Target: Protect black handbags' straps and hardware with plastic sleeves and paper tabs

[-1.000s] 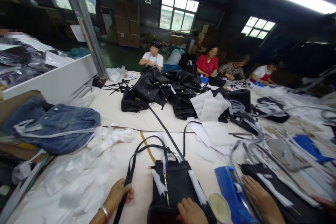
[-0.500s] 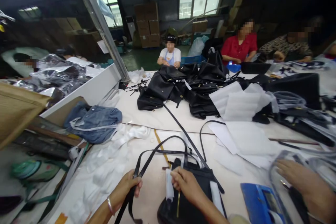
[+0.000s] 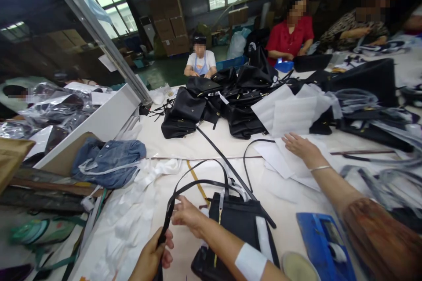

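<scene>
The person's left hand [image 3: 158, 249] comes in from 7 o'clock, its fingers closed around long, thin black straps [image 3: 169, 215]. The right hand [image 3: 188, 216] reaches in from 5 o'clock, palm side hard to read, its forearm crossing over the black bag with a gold zip [image 3: 242, 215]. Its fingers are loosely bent, fingertips beside the straps; whether they touch cannot be told. The bag lies at 3 o'clock from the left hand, on the pale tabletop [image 3: 178, 252].

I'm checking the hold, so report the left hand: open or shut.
Shut: the left hand curls its fingers around the black straps.
</scene>
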Tool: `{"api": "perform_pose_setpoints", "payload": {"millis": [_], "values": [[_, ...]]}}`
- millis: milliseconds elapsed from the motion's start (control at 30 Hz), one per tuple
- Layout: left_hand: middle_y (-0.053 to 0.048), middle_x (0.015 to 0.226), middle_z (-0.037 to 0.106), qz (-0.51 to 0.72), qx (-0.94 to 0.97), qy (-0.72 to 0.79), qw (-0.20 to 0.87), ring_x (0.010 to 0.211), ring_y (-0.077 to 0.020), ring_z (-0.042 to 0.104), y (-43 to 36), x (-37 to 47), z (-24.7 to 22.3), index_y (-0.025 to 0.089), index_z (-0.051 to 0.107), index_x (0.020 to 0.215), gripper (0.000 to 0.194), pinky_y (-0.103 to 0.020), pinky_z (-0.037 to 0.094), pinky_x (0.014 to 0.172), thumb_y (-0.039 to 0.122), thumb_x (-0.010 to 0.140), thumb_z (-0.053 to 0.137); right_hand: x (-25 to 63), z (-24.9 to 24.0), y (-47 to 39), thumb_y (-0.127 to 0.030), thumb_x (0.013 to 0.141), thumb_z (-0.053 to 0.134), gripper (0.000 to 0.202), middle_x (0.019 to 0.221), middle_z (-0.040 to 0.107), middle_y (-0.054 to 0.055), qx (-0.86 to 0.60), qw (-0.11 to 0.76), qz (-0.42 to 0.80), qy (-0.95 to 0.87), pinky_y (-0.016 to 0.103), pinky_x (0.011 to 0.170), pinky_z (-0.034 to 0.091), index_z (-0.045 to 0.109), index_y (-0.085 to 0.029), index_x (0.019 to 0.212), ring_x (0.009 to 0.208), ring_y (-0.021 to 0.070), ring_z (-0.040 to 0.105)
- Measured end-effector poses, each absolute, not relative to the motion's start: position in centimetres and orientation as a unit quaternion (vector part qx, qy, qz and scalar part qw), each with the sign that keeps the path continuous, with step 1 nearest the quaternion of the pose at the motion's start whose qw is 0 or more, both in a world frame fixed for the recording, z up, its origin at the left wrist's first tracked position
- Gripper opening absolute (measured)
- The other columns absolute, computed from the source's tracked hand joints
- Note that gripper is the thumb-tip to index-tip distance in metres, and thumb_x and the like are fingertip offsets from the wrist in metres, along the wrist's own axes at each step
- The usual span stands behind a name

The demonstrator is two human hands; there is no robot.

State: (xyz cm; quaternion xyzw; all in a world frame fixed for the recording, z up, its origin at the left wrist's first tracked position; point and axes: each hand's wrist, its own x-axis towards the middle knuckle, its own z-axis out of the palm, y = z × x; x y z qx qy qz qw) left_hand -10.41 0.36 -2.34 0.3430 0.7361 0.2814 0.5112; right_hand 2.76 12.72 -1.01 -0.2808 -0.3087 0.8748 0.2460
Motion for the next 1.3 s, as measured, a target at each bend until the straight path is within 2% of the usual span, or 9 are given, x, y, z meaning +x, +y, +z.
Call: {"api": "perform_pose_setpoints", "payload": {"millis": [133, 233, 367, 533, 700, 900, 1167, 1233, 1300], "values": [[-0.007, 0.078, 0.062, 0.208, 0.504, 0.726, 0.42, 0.066, -0.0173, 0.058, 2.3, -10.1, -3.2, 0.018, 0.056, 0.087, 0.018, -0.029, 0.044, 0.063, 0.021, 0.076, 0.041, 3.1, -1.9, 12.0, -0.023, 0.053, 0.079, 0.105, 0.112, 0.054, 0.007, -0.245, 0.208, 0.879, -0.352, 0.024, 0.058, 0.046, 0.02, -0.029, 0.139, 0.074, 0.014, 0.057], [-0.006, 0.078, 0.063, 0.157, 0.581, 0.707, 0.371, 0.07, -0.0164, 0.058, 3.1, -10.5, -2.9, 0.018, 0.057, 0.088, 0.024, -0.027, 0.042, 0.068, 0.012, 0.072, 0.04, 1.3, -2.1, 11.6, -0.031, 0.069, 0.069, 0.077, 0.105, 0.058, 0.007, -0.361, 0.247, 0.801, -0.408, 0.025, 0.057, 0.046, 0.031, -0.026, 0.136, 0.074, 0.0158, 0.058], [-0.001, 0.067, 0.058, 0.229, 0.508, 0.651, 0.516, 0.063, -0.015, 0.057, 2.5, -12.7, -2.6, 0.017, 0.054, 0.085, 0.014, -0.026, 0.042, 0.064, 0.021, 0.08, 0.041, 0.1, -3.0, 12.1, -0.035, 0.085, 0.051, 0.037, 0.086, 0.063, 0.007, -0.438, 0.233, 0.765, -0.411, 0.027, 0.061, 0.047, 0.051, -0.015, 0.115, 0.072, 0.0158, 0.062], [0.0, 0.064, 0.057, 0.287, 0.356, 0.56, 0.691, 0.056, -0.0134, 0.055, 1.0, -15.8, -3.0, 0.015, 0.054, 0.076, 0.032, -0.028, 0.043, 0.063, 0.047, 0.077, 0.056, 0.7, -5.0, 13.9, -0.048, 0.083, 0.054, 0.039, 0.096, 0.066, 0.011, -0.397, 0.273, 0.805, -0.345, 0.031, 0.066, 0.051, 0.051, -0.016, 0.105, 0.072, 0.0167, 0.066], [0.0, 0.074, 0.058, 0.297, 0.315, 0.543, 0.72, 0.059, -0.0113, 0.053, 0.7, -17.7, -4.9, 0.014, 0.056, 0.08, 0.032, -0.027, 0.042, 0.064, 0.043, 0.07, 0.066, -0.2, -7.0, 13.1, -0.044, 0.086, 0.054, 0.033, 0.079, 0.067, 0.009, -0.453, 0.282, 0.807, -0.25, 0.029, 0.065, 0.051, 0.052, -0.014, 0.1, 0.065, 0.0138, 0.065], [0.005, 0.058, 0.051, 0.233, 0.424, 0.561, 0.672, 0.058, -0.0112, 0.046, 1.4, -19.6, -7.5, 0.016, 0.051, 0.063, 0.028, -0.023, 0.032, 0.056, 0.034, 0.061, 0.073, -1.2, -7.1, 11.9, -0.04, 0.087, 0.054, 0.032, 0.087, 0.068, 0.015, -0.405, 0.245, 0.861, -0.187, 0.036, 0.07, 0.051, 0.055, -0.009, 0.096, 0.073, 0.019, 0.067], [0.001, 0.063, 0.057, 0.286, 0.373, 0.485, 0.738, 0.047, -0.0103, 0.05, 2.7, -19.6, -7.8, 0.016, 0.054, 0.085, 0.038, -0.025, 0.038, 0.051, 0.051, 0.072, 0.062, -3.1, -5.2, 10.9, -0.039, 0.074, 0.069, 0.036, 0.103, 0.065, 0.015, -0.315, 0.292, 0.89, -0.154, 0.038, 0.083, 0.047, 0.058, -0.013, 0.097, 0.091, 0.021, 0.064], [0.003, 0.063, 0.056, 0.317, 0.364, 0.514, 0.709, 0.042, -0.0077, 0.046, 2.7, -19.7, -8.2, 0.016, 0.051, 0.106, 0.043, -0.022, 0.035, 0.047, 0.047, 0.077, 0.059, -2.7, -5.0, 11.8, -0.037, 0.076, 0.067, 0.032, 0.103, 0.066, 0.013, -0.392, 0.28, 0.85, -0.211, 0.034, 0.081, 0.048, 0.058, -0.015, 0.097, 0.091, 0.0198, 0.064], [0.004, 0.063, 0.057, 0.344, 0.35, 0.532, 0.69, 0.04, -0.0071, 0.044, 2.8, -19.4, -8.5, 0.018, 0.031, 0.132, 0.064, -0.021, 0.032, 0.043, 0.042, 0.078, 0.057, -1.7, -4.9, 13.1, -0.037, 0.08, 0.059, 0.026, 0.098, 0.067, 0.01, -0.51, 0.229, 0.76, -0.33, 0.03, 0.075, 0.049, 0.058, -0.016, 0.096, 0.087, 0.0183, 0.064]]}}
